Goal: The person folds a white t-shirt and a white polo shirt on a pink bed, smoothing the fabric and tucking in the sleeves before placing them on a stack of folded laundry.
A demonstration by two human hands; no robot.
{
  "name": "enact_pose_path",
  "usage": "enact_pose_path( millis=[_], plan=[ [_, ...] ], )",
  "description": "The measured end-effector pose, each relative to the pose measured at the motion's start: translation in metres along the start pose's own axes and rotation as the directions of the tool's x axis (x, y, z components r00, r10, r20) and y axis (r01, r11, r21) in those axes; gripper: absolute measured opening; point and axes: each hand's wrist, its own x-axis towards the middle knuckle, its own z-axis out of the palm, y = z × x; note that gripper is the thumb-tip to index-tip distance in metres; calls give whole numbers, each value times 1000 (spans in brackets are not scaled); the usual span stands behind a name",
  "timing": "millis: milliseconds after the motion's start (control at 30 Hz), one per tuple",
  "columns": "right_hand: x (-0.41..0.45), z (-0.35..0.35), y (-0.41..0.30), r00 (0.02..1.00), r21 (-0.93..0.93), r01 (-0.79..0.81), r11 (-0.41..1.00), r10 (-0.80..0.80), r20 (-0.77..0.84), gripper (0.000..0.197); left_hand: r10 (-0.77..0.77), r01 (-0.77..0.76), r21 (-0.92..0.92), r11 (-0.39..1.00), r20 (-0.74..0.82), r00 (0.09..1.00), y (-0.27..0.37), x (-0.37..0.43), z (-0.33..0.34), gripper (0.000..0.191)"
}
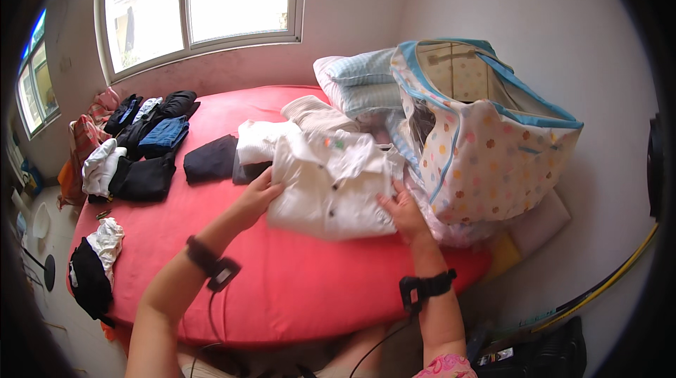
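Observation:
Between my two hands is a folded white button shirt (332,193), its collar towards the far side and dark buttons down the front. My left hand (264,190) grips its left edge. On the opposite edge, my right hand (398,206) holds it with the fingers partly on top. Just behind the shirt lie a folded white garment (264,140) and a folded beige ribbed garment (314,114). A folded dark garment (211,159) is to the left of them. The red sheet (285,283) of the bed spreads underneath.
A large dotted fabric storage bag (491,167) with blue trim gapes unzipped at the right, against pillows (364,74). Stacked dark clothes and folded jeans (165,135) occupy the far left. A crumpled black garment (90,277) hangs at the bed's left edge. A yellow-black pole (602,283) leans at right.

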Motion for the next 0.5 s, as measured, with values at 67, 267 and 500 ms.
enact_pose_path(
  millis=[67, 267, 500],
  plan=[
    [34, -25, 0, 992, -23, 52, 998, -54, -118, 49, 22, -24, -32, 999, -53, 998, -12, 50, 12, 47],
    [74, -88, 90, 856, -578, -94, 811, -230, -462, 48, 13, 292, 582, 759, -462, 887, -154, 107, -4, 59],
    [-89, -25, 212, 844, -684, -103, 722, -301, -444, 36, -3, 137, 845, 518, -158, 987, -155, -62, -24, 50]
  ],
)
